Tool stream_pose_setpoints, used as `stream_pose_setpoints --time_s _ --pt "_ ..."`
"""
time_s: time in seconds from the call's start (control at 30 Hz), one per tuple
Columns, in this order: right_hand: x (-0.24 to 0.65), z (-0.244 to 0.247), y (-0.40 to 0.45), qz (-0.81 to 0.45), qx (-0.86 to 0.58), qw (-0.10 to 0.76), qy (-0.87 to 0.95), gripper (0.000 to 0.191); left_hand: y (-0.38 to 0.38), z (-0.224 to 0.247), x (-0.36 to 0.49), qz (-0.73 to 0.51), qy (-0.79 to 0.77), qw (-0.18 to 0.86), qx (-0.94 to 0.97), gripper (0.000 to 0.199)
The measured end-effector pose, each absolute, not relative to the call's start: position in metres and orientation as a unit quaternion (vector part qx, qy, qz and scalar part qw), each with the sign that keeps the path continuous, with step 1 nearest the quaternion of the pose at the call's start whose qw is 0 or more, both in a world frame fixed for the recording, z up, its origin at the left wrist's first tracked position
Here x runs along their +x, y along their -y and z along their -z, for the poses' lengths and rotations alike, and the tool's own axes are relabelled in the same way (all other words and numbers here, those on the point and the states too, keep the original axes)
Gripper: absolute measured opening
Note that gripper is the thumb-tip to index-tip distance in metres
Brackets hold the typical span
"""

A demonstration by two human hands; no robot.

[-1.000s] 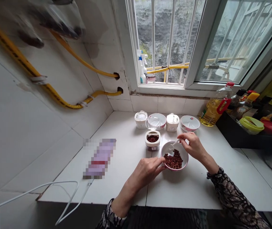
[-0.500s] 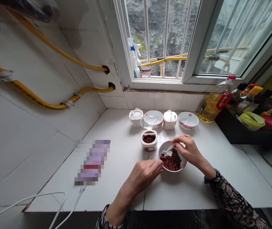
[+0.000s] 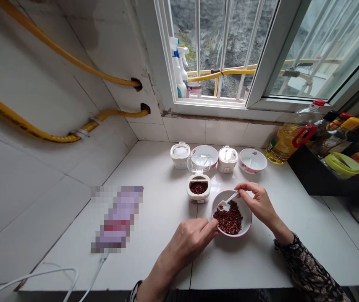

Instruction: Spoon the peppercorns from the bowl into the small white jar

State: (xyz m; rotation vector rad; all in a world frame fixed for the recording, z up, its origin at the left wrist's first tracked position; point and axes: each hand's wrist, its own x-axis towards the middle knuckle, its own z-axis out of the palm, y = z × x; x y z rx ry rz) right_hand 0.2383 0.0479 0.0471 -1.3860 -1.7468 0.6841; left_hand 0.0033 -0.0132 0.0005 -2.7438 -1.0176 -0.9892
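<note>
A white bowl point(image 3: 247, 222) with a pink rim stands on the white counter, partly filled with dark red dried peppercorns point(image 3: 229, 220). My left hand point(image 3: 195, 237) grips the bowl's left rim between thumb and fingers. In my right hand point(image 3: 258, 201) is the handle of a small white spoon point(image 3: 225, 204), pinched by the fingertips; its head is over the peppercorns and carries a few bits. Left of and behind the bowl, a seasoning jar point(image 3: 199, 188) holds more peppercorns, its clear lid raised.
Behind stand two lidded jars point(image 3: 180, 155) point(image 3: 228, 159) and two floral bowls point(image 3: 204, 156) point(image 3: 252, 160). An oil bottle point(image 3: 281, 144) and a black box point(image 3: 308, 176) of condiments are at the right. A pixelated purple object point(image 3: 119, 218) with a white cable lies left.
The spoon has lifted slightly from the peppercorns, its head now showing more clearly. My left hand keeps hold of the bowl. The whole view has shifted a little.
</note>
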Motion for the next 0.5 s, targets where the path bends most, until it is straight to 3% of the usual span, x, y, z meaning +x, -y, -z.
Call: stream_pose_setpoints --time_s 0.5 --pt "0.2393 -0.0415 -0.0476 -0.21 -0.531 0.382 0.727 0.018 0.0123 0.0015 0.0027 0.323 0.33 -0.006 -0.887 0.022"
